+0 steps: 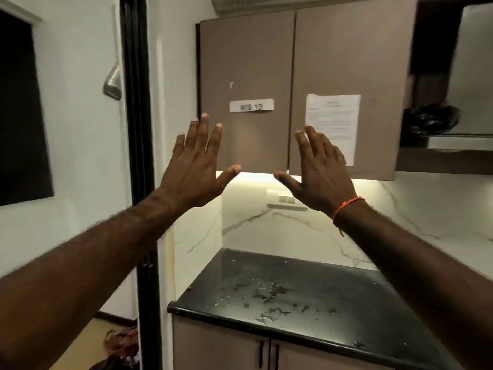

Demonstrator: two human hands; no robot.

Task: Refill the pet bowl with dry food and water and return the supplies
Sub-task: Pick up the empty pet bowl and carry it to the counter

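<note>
Both wall-cupboard doors point(293, 89) are closed, contents hidden, with the left hand point(196, 166) and right hand point(318, 172) raised flat-fingered and empty before them, above a wet black counter point(280, 295); no bowl in view

Kitchen, wall cabinets point(293, 89), dark countertop point(280, 289), marble backsplash point(306, 236)

A black stone worktop point(306, 276) in a kitchen corner, its glossy surface marked with scattered pale smears and puddles point(269, 292) near the middle.
</note>
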